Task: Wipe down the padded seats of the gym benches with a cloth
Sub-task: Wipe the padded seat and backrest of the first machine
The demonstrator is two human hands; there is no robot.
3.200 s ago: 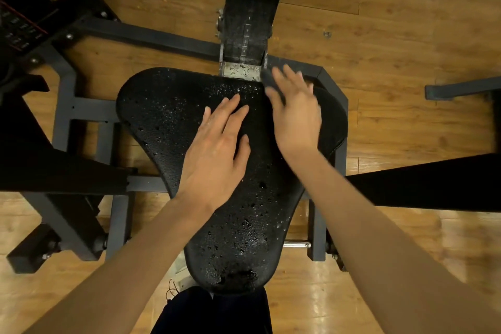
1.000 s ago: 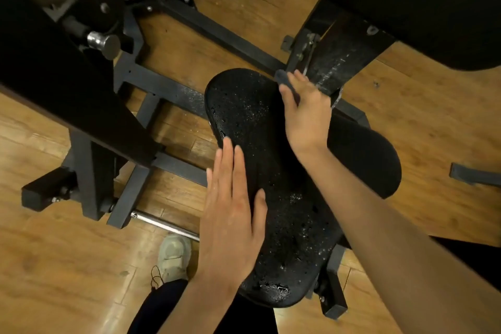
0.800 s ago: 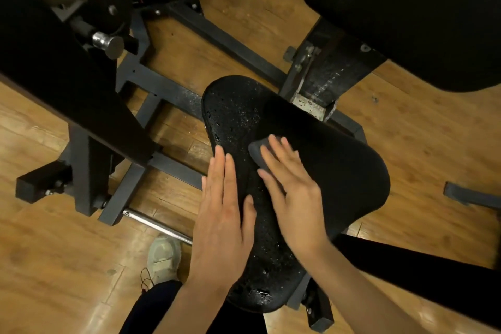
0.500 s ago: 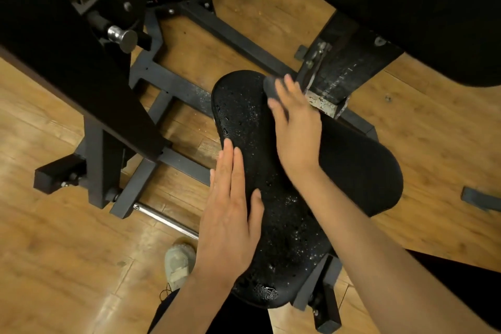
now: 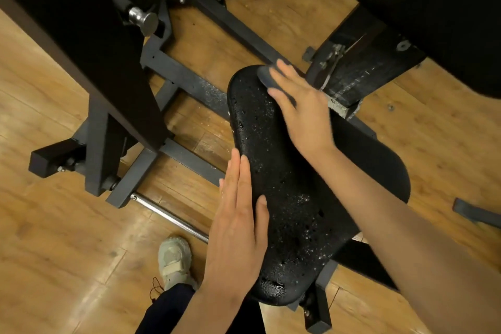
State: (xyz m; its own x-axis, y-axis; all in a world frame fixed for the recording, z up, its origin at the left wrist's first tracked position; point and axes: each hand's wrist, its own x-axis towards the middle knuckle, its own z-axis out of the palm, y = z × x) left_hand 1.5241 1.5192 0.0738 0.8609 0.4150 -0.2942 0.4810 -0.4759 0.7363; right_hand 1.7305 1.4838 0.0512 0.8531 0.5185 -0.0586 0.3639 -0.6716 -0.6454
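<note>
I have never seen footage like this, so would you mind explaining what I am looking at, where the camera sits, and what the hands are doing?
There is no robot here: a person wears one wide-angle camera on the head, looking forward and down at their own two hands. Below them is a gym machine's black padded seat, speckled with droplets, on a dark metal frame over a wooden floor. The right hand lies with straight fingers on a dark cloth at the seat's far end, pressing it to the pad. The left hand rests flat on the seat's near left edge and holds nothing. The person's pale shoe shows below.
</note>
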